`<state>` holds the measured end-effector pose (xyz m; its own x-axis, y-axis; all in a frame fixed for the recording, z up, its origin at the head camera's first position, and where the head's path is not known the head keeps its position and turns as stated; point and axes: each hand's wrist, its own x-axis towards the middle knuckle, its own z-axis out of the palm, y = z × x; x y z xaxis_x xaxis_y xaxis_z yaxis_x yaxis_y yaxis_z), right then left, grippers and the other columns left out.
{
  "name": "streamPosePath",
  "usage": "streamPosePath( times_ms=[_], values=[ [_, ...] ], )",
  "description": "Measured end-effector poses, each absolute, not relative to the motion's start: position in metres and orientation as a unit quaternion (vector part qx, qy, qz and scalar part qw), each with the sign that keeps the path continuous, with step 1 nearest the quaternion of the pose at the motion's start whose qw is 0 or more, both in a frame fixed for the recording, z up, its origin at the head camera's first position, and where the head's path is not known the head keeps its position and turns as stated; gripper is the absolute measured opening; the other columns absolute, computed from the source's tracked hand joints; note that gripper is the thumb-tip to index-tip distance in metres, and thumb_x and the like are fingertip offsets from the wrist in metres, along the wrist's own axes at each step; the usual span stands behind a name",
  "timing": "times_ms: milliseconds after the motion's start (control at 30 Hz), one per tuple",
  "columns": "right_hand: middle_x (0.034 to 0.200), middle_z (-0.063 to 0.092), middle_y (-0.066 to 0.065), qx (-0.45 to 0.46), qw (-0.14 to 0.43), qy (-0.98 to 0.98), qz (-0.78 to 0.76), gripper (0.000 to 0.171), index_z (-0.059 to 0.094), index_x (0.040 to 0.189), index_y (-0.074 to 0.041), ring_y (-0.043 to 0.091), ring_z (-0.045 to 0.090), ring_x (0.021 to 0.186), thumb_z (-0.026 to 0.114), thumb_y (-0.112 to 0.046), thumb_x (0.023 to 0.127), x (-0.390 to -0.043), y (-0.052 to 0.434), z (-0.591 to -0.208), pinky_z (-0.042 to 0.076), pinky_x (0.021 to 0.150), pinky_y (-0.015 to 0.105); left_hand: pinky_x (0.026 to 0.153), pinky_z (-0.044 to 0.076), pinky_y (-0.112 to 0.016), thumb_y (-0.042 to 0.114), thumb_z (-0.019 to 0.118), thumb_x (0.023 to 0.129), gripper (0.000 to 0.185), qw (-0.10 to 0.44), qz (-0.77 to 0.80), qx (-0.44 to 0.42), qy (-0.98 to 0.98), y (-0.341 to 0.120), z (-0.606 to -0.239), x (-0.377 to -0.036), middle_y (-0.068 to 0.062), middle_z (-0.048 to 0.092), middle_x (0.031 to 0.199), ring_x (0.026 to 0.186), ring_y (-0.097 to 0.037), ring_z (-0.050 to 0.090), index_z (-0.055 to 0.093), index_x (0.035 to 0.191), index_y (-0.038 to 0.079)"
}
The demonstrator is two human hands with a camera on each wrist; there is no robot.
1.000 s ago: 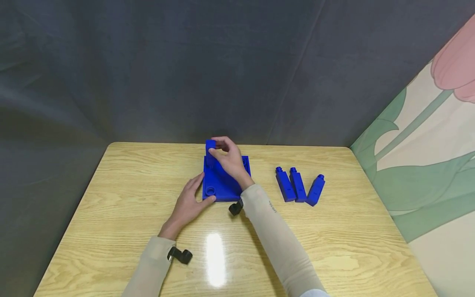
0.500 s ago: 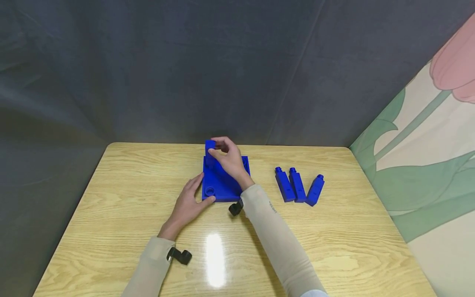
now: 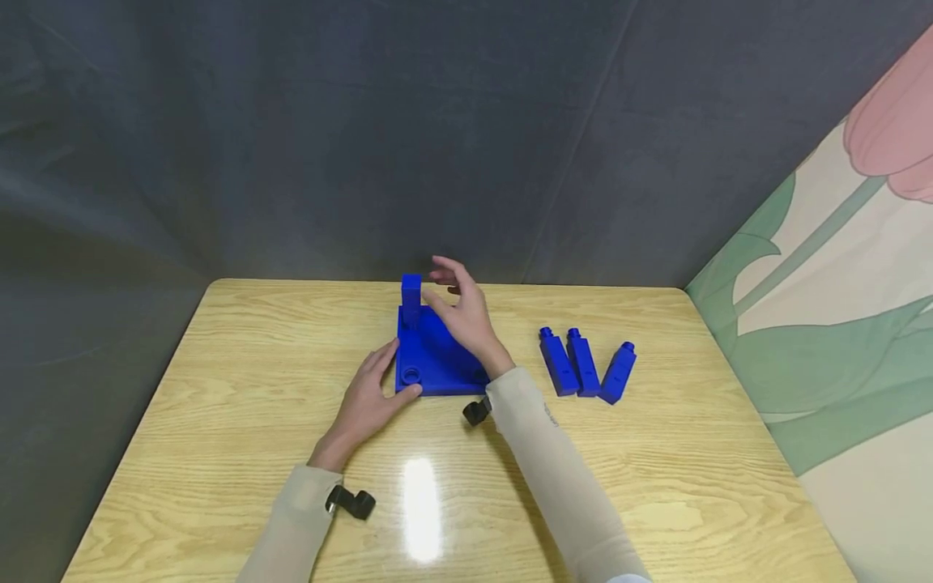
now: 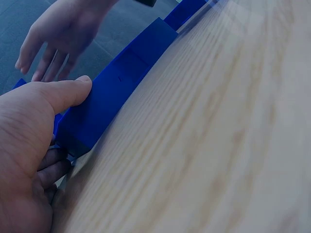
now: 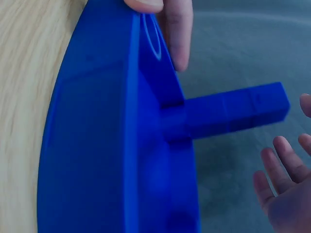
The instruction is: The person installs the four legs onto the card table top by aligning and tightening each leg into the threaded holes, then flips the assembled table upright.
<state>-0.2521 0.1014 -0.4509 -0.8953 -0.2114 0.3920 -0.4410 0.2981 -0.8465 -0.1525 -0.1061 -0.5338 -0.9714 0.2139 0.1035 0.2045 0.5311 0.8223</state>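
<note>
A shallow square blue base with raised edges and round sockets at its corners lies on the table. At its near left corner my left hand holds it, thumb on the front wall and fingers along the left side. One blue square post stands upright at the base's far left corner. My right hand is just right of that post, apart from it, fingers spread and holding nothing; the gap shows in the right wrist view beside the post. My right forearm and hand hide part of the base's right side.
To the right lie three more blue posts, the left one, the middle one and the right one, with round pegs on their far ends. The wooden table ends at a dark curtain behind.
My right hand has let go of the upright post and moved slightly right and away from it. The post stays standing in the base. My left hand stays at the corner.
</note>
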Motion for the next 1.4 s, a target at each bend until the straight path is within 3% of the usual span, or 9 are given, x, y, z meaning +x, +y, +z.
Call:
streamPosePath(
  times_ms=[333, 600, 767, 967, 1200, 1400],
  values=[
    [0.137, 0.066, 0.032, 0.201, 0.163, -0.788, 0.559, 0.050, 0.056, 0.155, 0.003, 0.044, 0.064, 0.129, 0.071, -0.005, 0.108, -0.237, 0.161, -0.444, 0.042, 0.116, 0.070, 0.131, 0.029, -0.067, 0.040, 0.085, 0.100, 0.098, 0.014, 0.479, 0.114, 0.870, -0.106, -0.534, -0.151, -0.019, 0.036, 0.178, 0.165, -0.043, 0.031, 0.031, 0.176, 0.009],
    [0.133, 0.069, 0.032, 0.167, 0.212, -0.787, 0.555, 0.046, 0.060, 0.151, 0.006, 0.048, 0.064, 0.126, 0.070, 0.003, 0.107, -0.213, 0.215, -0.443, 0.045, 0.115, 0.063, 0.130, 0.030, -0.068, 0.042, 0.084, 0.101, 0.098, 0.016, 0.485, 0.119, 0.866, -0.104, -0.534, -0.151, -0.019, 0.036, 0.178, 0.164, -0.044, 0.033, 0.030, 0.176, 0.010],
    [0.130, 0.067, 0.038, 0.146, 0.214, -0.800, 0.542, 0.043, 0.060, 0.148, 0.011, 0.052, 0.062, 0.124, 0.067, 0.007, 0.106, -0.182, 0.224, -0.418, 0.046, 0.113, 0.045, 0.131, 0.029, -0.068, 0.043, 0.083, 0.101, 0.098, 0.020, 0.481, 0.110, 0.869, -0.106, -0.533, -0.150, -0.018, 0.034, 0.179, 0.165, -0.043, 0.031, 0.029, 0.177, 0.012],
    [0.129, 0.066, 0.040, 0.135, 0.215, -0.807, 0.532, 0.044, 0.057, 0.148, 0.016, 0.053, 0.060, 0.124, 0.065, 0.012, 0.105, -0.163, 0.240, -0.423, 0.044, 0.112, 0.040, 0.131, 0.028, -0.068, 0.043, 0.082, 0.101, 0.098, 0.023, 0.477, 0.103, 0.873, -0.109, -0.533, -0.149, -0.018, 0.033, 0.179, 0.166, -0.043, 0.028, 0.029, 0.177, 0.013],
    [0.126, 0.072, 0.031, 0.142, 0.250, -0.832, 0.474, 0.048, 0.062, 0.147, 0.008, 0.038, 0.065, 0.119, 0.071, 0.012, 0.100, -0.157, 0.272, -0.454, 0.043, 0.109, 0.019, 0.131, 0.028, -0.067, 0.045, 0.082, 0.101, 0.098, 0.024, 0.480, 0.107, 0.870, -0.105, -0.534, -0.150, -0.017, 0.033, 0.179, 0.166, -0.042, 0.029, 0.029, 0.177, 0.013],
    [0.125, 0.073, 0.028, 0.151, 0.247, -0.832, 0.473, 0.048, 0.065, 0.146, 0.006, 0.018, 0.066, 0.119, 0.072, 0.013, 0.099, -0.139, 0.291, -0.463, 0.046, 0.107, 0.019, 0.131, 0.029, -0.068, 0.044, 0.083, 0.101, 0.099, 0.023, 0.485, 0.113, 0.867, -0.102, -0.534, -0.152, -0.017, 0.034, 0.179, 0.166, -0.042, 0.030, 0.029, 0.177, 0.013]
  ],
)
